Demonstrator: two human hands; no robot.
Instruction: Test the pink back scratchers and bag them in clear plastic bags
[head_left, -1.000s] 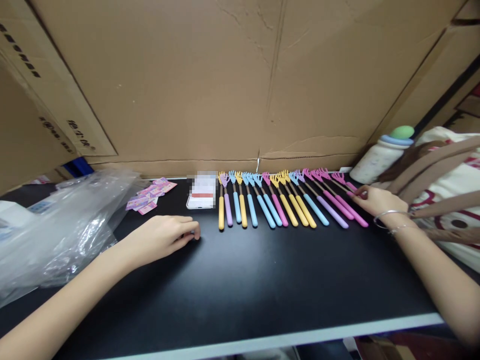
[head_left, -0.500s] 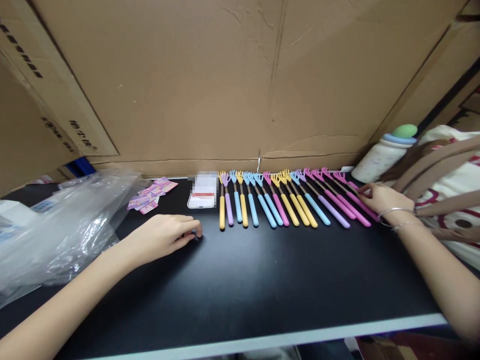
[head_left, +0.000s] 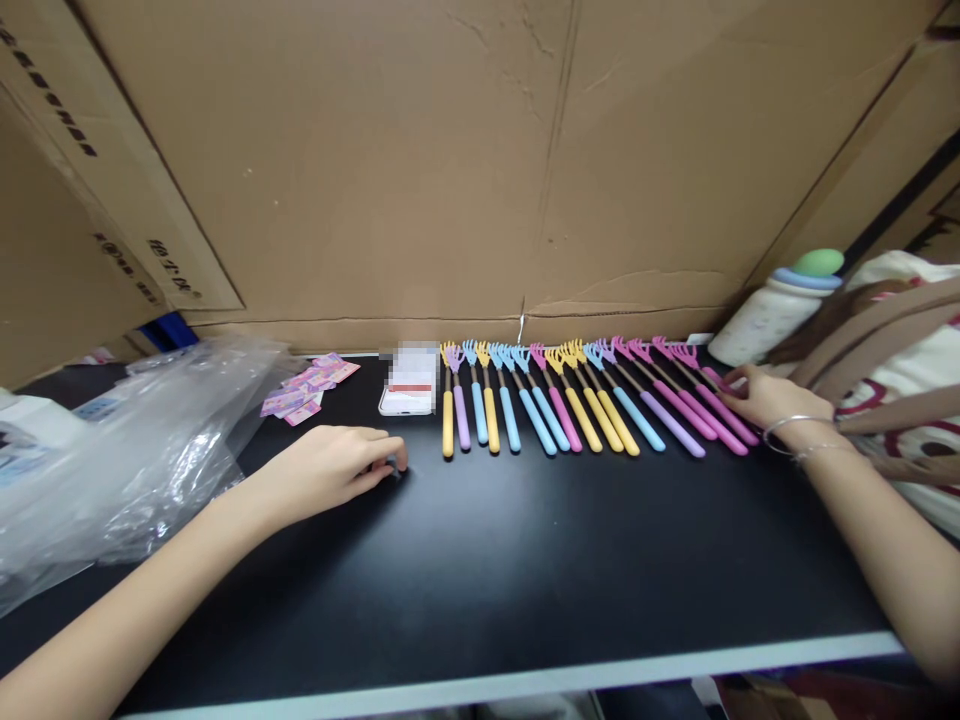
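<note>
A row of back scratchers with claw heads and yellow, purple, blue and pink handles lies on the black table (head_left: 480, 570). At the right end, my right hand (head_left: 780, 398) has its fingers closed at the handle of the outermost pink back scratcher (head_left: 733, 412); its fingertips are partly hidden. My left hand (head_left: 349, 465) rests on the table, left of the yellow back scratcher (head_left: 448, 425), with fingers curled in. Something small and bluish shows at its fingertips, too unclear to name. Just behind that hand lies a phone (head_left: 409, 385), its screen partly blurred.
Small pink and purple cards (head_left: 311, 388) lie in a loose pile behind my left forearm. Crumpled clear plastic bags (head_left: 172, 450) cover the left side. A white bottle (head_left: 772, 315) with a green top leans at the right, beside a cloth bag (head_left: 915, 400). Cardboard (head_left: 420, 170) walls the back.
The view has shifted slightly, so everything appears a little further right. Both hands keep nearly the same places, and the row of back scratchers looks unchanged.
</note>
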